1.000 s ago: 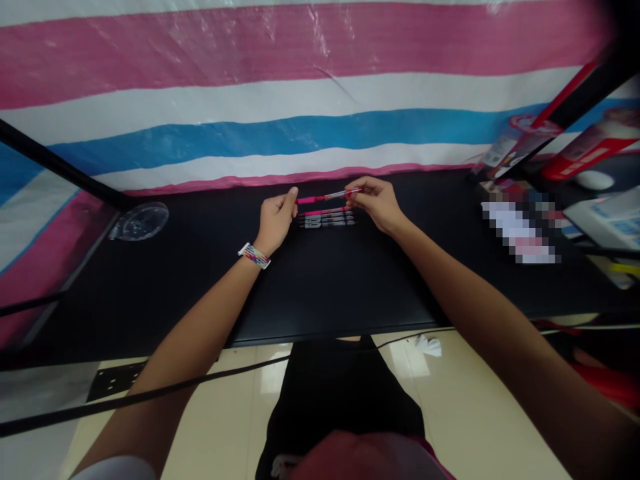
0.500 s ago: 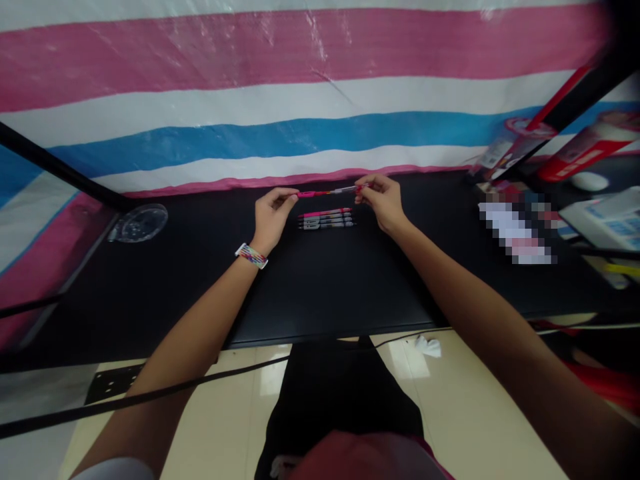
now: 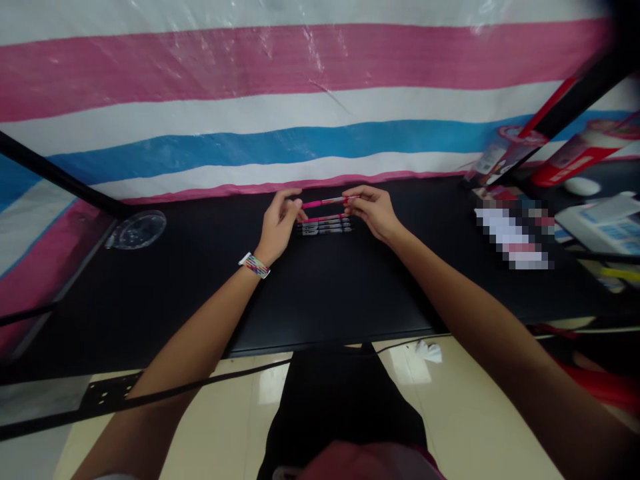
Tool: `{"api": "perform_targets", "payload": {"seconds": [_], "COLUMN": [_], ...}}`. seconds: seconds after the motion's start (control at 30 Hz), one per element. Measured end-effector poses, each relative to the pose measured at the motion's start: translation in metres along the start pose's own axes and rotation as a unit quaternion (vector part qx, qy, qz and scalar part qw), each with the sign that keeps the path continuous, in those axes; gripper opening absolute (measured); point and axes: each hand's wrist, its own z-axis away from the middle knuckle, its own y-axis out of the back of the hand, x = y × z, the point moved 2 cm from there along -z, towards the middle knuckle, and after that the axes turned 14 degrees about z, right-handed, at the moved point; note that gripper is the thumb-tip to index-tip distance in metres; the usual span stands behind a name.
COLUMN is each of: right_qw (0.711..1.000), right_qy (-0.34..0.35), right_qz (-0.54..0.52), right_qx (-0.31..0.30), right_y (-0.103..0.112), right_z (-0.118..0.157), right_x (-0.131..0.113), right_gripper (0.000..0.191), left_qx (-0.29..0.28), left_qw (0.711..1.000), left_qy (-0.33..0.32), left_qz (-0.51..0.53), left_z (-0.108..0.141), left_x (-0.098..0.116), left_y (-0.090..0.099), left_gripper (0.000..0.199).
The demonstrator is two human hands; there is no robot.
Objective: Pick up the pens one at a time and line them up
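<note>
A pink pen [image 3: 327,201] is held level above the black table, one end in each hand. My left hand [image 3: 280,223] pinches its pink cap end between thumb and fingers. At the other end, my right hand [image 3: 374,210] closes on the red tip of the pen. Just below it on the table lies a row of pens [image 3: 325,229], side by side, the farthest one pink and the nearer ones dark with clear barrels. My left fingertips partly cover the left end of the pink one in the row.
A clear plastic lid [image 3: 137,230] lies on the black table [image 3: 320,287] at far left. To the right stand a plastic cup [image 3: 505,153] with a red straw and a red-and-white cup [image 3: 575,157], near a white mouse [image 3: 581,187]. Striped sheeting [image 3: 280,143] hangs behind.
My hands have come closer together, and the pen between them now looks shorter, its parts joined where a thin pale section showed before. The view has tilted slightly.
</note>
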Motion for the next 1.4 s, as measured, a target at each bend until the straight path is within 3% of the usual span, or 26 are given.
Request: {"api": "perform_targets", "payload": {"seconds": [0.07, 0.2, 0.23, 0.37, 0.57, 0.67, 0.8, 0.97, 1.23, 1.4], "right_qw": [1.000, 1.000, 1.000, 0.999, 0.999, 0.999, 0.999, 0.999, 1.000, 0.987], "right_qy": [0.005, 0.015, 0.017, 0.026, 0.029, 0.030, 0.028, 0.016, -0.010, -0.068], "right_qz": [-0.002, 0.007, 0.010, 0.017, 0.021, 0.025, 0.031, 0.041, 0.006, -0.111], "right_qx": [-0.006, 0.009, 0.015, 0.015, 0.009, 0.005, -0.004, 0.004, -0.015, -0.097], "right_y": [-0.001, 0.000, 0.001, 0.001, 0.000, -0.001, -0.003, -0.003, -0.005, -0.010], "right_z": [0.000, 0.000, 0.000, 0.000, 0.000, 0.000, 0.003, 0.004, 0.006, 0.008], "right_x": [0.000, -0.003, -0.004, -0.008, -0.005, -0.004, -0.006, -0.005, -0.008, -0.015], "right_gripper": [0.019, 0.020, 0.020, 0.022, 0.021, 0.022, 0.020, 0.018, 0.022, 0.034], "left_qx": [0.002, -0.001, 0.000, -0.006, 0.009, 0.006, -0.022, 0.002, 0.027, 0.040], "left_qw": [1.000, 0.999, 0.999, 1.000, 0.997, 0.995, 0.983, 0.990, 0.992, 0.998], "left_qy": [0.018, -0.044, -0.050, 0.015, -0.051, -0.017, -0.003, -0.038, -0.048, -0.033], "left_qz": [0.019, -0.018, -0.019, 0.013, -0.053, -0.096, -0.180, -0.134, -0.115, -0.039], "left_z": [0.000, 0.000, 0.000, -0.001, -0.001, 0.000, 0.001, 0.000, -0.001, -0.004], "left_x": [-0.002, 0.000, 0.000, -0.005, 0.004, 0.011, 0.015, 0.012, 0.018, 0.012], "left_y": [0.000, 0.000, 0.001, 0.002, 0.002, 0.001, -0.001, -0.001, -0.002, -0.002], "left_gripper": [0.039, 0.073, 0.073, 0.042, 0.058, 0.031, 0.051, 0.005, 0.007, 0.014]}}
